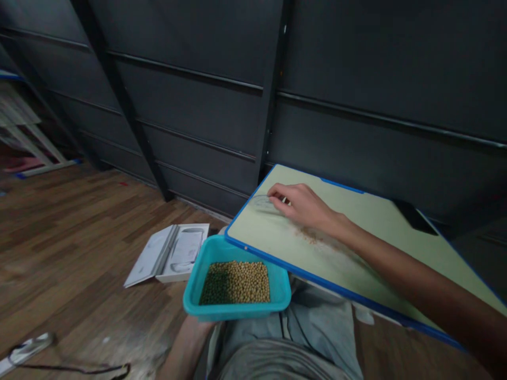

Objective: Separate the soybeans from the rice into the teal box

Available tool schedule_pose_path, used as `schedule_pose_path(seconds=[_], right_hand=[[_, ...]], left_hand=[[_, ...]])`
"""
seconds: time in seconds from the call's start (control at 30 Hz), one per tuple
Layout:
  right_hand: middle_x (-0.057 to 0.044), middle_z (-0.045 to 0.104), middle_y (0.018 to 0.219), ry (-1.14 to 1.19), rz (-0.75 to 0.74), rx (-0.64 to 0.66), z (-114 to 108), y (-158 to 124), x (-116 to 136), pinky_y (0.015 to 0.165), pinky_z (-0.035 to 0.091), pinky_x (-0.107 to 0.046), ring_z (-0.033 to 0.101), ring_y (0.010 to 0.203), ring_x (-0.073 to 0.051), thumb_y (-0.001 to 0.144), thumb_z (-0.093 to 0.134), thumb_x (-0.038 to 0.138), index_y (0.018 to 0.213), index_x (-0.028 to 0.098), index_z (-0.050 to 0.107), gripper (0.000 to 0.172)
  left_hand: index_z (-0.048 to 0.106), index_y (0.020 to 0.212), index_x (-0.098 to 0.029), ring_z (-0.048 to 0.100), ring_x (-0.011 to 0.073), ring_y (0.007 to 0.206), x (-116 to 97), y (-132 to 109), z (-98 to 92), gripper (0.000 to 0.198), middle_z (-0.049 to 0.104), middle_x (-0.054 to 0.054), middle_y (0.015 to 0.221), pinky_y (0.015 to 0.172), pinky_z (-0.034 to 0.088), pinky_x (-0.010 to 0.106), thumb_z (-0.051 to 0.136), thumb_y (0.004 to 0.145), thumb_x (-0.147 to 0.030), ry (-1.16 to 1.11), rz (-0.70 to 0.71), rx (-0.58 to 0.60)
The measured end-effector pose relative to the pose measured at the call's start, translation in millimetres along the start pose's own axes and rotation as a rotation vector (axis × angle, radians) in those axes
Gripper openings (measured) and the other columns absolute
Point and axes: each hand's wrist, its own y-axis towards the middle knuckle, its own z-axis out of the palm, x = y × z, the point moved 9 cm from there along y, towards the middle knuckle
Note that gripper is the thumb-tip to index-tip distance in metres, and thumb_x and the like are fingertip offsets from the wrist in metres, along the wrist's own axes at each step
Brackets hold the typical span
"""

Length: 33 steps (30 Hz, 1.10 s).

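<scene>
A teal plastic basin (pixel 279 306) of tan soybeans (pixel 241 282) is held above my lap, its far right corner under the edge of the table. From below, my left hand (pixel 200 323) supports the basin; its fingers are hidden underneath. My right hand (pixel 299 203) is over the left part of the tabletop, thumb and fingers pinched together. At its fingertips shows a clear rounded thing (pixel 259 200), too faint for its kind to be told. Small reddish-brown crumbs (pixel 309 236) lie on the tabletop beneath my right wrist.
The pale green table (pixel 253 229) has a blue rim. A black phone-like slab (pixel 415 216) lies at its far right. An open white box (pixel 174 253) sits on the wooden floor, with a power strip and cable (pixel 31 348) at lower left. A dark panelled wall (pixel 206 105) stands behind.
</scene>
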Motion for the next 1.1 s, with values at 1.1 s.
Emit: schedule_pose_path(seconds=[1.1], right_hand=[[-0.004, 0.075, 0.094, 0.28, 0.021, 0.087, 17, -11, -5, 0.072, 0.043, -0.027, 0.065, 0.078, -0.015, 0.098, 0.054, 0.025, 0.105, 0.02, 0.07, 0.018]], left_hand=[[0.08, 0.067, -0.02, 0.071, 0.0312, 0.106, 17, 16, -6.0, 0.063, 0.079, 0.012, 0.079, 0.106, 0.044, 0.055, 0.025, 0.098, -0.027, 0.11, 0.06, 0.082]])
